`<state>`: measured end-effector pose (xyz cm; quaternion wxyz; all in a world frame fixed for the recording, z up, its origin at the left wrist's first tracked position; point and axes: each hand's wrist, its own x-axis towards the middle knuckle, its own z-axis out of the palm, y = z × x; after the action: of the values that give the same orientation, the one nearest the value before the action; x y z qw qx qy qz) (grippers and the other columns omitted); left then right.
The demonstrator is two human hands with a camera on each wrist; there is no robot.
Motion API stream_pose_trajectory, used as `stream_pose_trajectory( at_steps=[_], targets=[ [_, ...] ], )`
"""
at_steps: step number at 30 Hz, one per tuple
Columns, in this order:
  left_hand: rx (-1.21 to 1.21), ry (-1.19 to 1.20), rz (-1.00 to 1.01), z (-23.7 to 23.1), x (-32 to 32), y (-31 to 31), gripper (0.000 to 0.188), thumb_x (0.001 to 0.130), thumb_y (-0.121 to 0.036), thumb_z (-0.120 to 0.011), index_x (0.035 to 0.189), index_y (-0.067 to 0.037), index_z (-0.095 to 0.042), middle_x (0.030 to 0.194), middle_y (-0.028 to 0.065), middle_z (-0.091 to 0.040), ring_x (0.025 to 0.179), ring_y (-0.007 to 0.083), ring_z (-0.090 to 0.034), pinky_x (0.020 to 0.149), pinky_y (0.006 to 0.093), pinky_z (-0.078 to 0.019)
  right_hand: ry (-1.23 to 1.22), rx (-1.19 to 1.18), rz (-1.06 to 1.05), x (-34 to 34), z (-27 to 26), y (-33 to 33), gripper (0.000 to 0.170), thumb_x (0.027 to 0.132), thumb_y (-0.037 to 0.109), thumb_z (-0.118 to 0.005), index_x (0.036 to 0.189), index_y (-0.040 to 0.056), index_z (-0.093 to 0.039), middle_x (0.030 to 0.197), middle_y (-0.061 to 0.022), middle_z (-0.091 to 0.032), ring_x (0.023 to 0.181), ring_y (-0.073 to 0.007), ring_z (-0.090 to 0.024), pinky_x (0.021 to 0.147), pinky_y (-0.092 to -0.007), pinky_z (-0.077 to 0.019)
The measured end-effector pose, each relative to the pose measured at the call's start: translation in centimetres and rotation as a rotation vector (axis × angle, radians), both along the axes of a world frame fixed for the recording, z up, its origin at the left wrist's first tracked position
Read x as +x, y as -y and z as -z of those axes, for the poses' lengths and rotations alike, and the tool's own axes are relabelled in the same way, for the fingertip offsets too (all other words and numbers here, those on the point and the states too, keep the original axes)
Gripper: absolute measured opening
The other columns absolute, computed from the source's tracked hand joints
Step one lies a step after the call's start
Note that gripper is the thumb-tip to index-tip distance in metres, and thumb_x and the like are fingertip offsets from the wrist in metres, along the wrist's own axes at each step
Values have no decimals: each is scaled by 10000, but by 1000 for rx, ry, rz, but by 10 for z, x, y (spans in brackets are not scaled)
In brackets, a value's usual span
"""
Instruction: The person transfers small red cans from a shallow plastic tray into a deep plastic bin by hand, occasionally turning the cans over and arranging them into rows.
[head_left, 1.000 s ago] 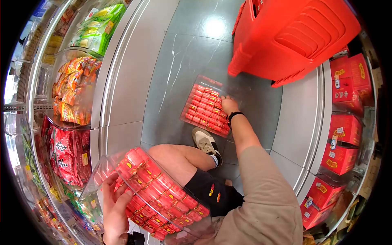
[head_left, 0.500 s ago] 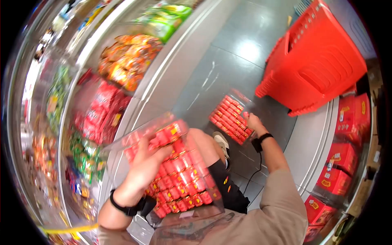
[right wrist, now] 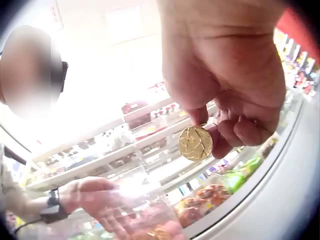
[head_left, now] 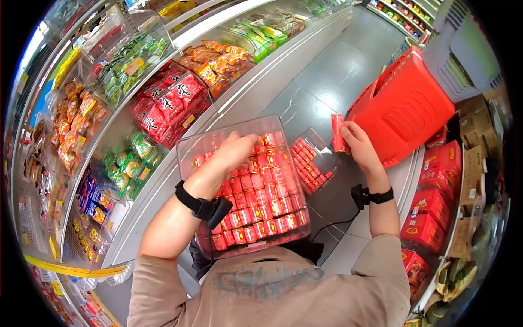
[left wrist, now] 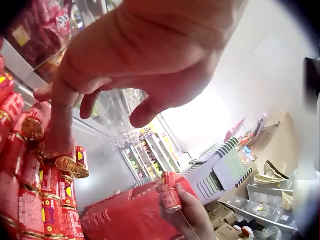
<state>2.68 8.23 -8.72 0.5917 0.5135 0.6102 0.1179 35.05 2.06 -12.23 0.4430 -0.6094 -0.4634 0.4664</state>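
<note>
A clear box (head_left: 188, 147) of red rolls (head_left: 250, 196) sits at the person's lap. The left hand (head_left: 237, 150) reaches into its far side; in the left wrist view a finger of the left hand (left wrist: 140, 60) touches the top rolls (left wrist: 50, 182), the others loosely bent. To the right, raised above the floor, the right hand (head_left: 358, 144) pinches a red roll (head_left: 338, 133) between thumb and fingers. The gold end of this roll (right wrist: 195, 143) shows below the right hand (right wrist: 230, 85). A smaller clear box with red rolls (head_left: 308, 163) stands on the floor between the hands.
Red stacked baskets (head_left: 403, 109) stand just beyond the right hand, with grey baskets (head_left: 463, 54) behind. Shelves of bagged snacks (head_left: 169, 103) line the left; red cartons (head_left: 427, 218) line the right. A cable (head_left: 338, 222) hangs from the right wrist.
The right hand has risen from the floor box with a roll in its fingers. The left hand has gone from the lap box's side to the rolls at its far end. The head view has turned.
</note>
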Motion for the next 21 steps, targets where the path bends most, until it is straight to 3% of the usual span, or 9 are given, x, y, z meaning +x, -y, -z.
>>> stream_pose_trajectory(
  at_steps=[3,5,7,10,14,17,20,21],
  targets=[
    [58,11,59,-18,-1,10,464,931,-346,-522,1231,8,-503,1134,140,-593,871,213,-636,740,323,-504,-74,10,-139,-30,-32,2,302,1023,281,-522,1166,21,-571,862,32,-584,695,-29,-487,595,-202,-394],
    [86,61,79,-23,-2,13,446,934,-357,-546,1198,1,-516,1063,115,-608,820,184,-630,706,302,-498,-33,-2,-226,-57,-51,3,311,1025,294,-513,1172,25,-565,895,7,-622,736,-54,-541,624,-229,-438],
    [129,258,-18,-23,-2,16,419,936,-400,-590,1119,-27,-539,981,82,-610,768,164,-617,665,292,-500,-26,35,-288,-92,-63,5,308,1031,296,-496,1176,32,-563,888,-9,-635,767,-69,-572,653,-248,-469],
    [28,509,-80,-33,-4,22,357,944,-388,-601,1076,-62,-544,942,70,-602,787,168,-611,680,319,-529,11,133,-508,-119,-35,-14,358,1014,329,-513,1163,10,-573,912,-96,-684,850,-168,-653,735,-310,-512],
    [-31,507,-108,-33,-10,23,210,980,-258,-525,1051,-62,-547,918,57,-595,786,174,-598,747,358,-551,333,140,-488,-147,-43,-20,459,960,392,-571,1119,-37,-594,1009,-229,-682,976,-336,-670,834,-400,-511],
    [-211,597,-128,-21,-24,11,176,976,-211,-507,1039,-51,-540,936,74,-581,803,200,-596,740,372,-561,399,184,-561,-155,-26,-28,446,966,392,-562,1150,-13,-589,997,-232,-682,978,-350,-663,847,-409,-506],
    [-189,409,-223,-23,-29,14,157,971,-178,-485,1008,-50,-566,970,99,-543,833,245,-591,733,434,-573,391,276,-501,-152,-19,-26,422,974,387,-561,1148,3,-567,951,-205,-681,871,-310,-689,753,-393,-532],
    [-182,345,-257,-22,-31,15,160,970,-175,-479,1003,-50,-572,976,102,-536,838,251,-590,733,447,-573,334,199,-478,-151,-28,-24,416,977,388,-558,1139,5,-553,932,-188,-674,812,-285,-689,697,-381,-536]
  ],
)
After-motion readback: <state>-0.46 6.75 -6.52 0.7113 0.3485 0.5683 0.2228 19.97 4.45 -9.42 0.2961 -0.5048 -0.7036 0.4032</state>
